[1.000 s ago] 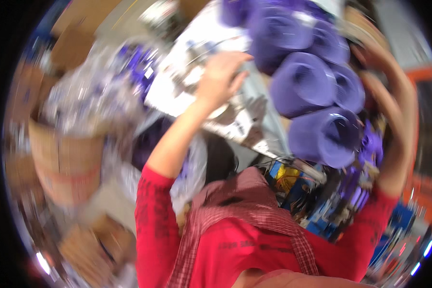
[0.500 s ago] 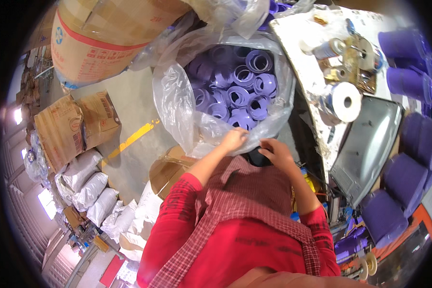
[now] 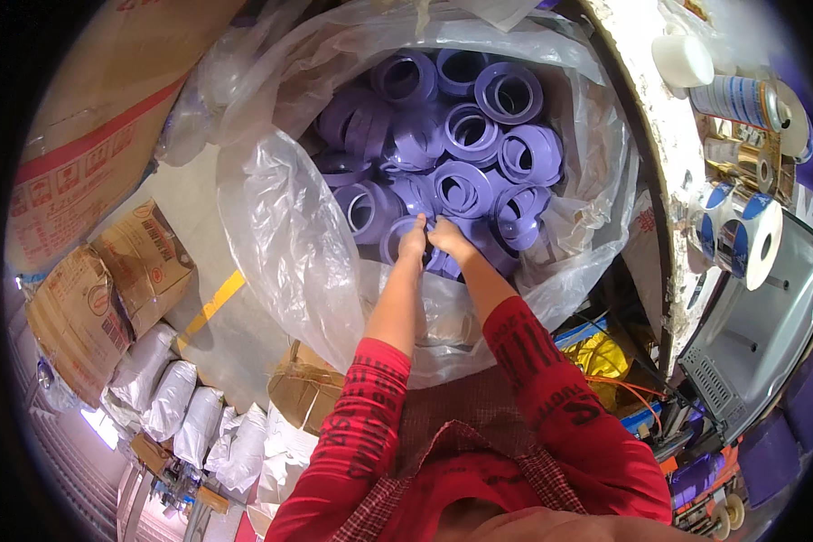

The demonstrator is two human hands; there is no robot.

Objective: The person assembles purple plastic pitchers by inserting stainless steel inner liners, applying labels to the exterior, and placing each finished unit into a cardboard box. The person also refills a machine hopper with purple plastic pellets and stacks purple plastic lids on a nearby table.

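A large clear plastic bag [image 3: 285, 212] stands open in front of me, filled with purple plastic pipe-like fittings [image 3: 472, 132] with round flanged mouths. Both my arms reach down into it, in red printed sleeves. My left hand [image 3: 412, 242] and my right hand [image 3: 446, 237] are close together at the near side of the pile, thumbs up and fingers curled. They grip the near purple fitting [image 3: 435, 262] between them; their fingertips are partly hidden against it.
A worktable's worn white edge [image 3: 646, 72] runs along the right, with a label roll [image 3: 750, 237], a spray can [image 3: 736, 99] and a grey plastic housing [image 3: 759, 316]. Cardboard boxes [image 3: 86, 303] and white sacks [image 3: 199, 423] stand left; a big carton [image 3: 99, 135] is at far left.
My hands have moved from the bag's near rim forward and down among the purple fittings. I lean closer, so the bag fills more of the view. My fingers have closed on a fitting.
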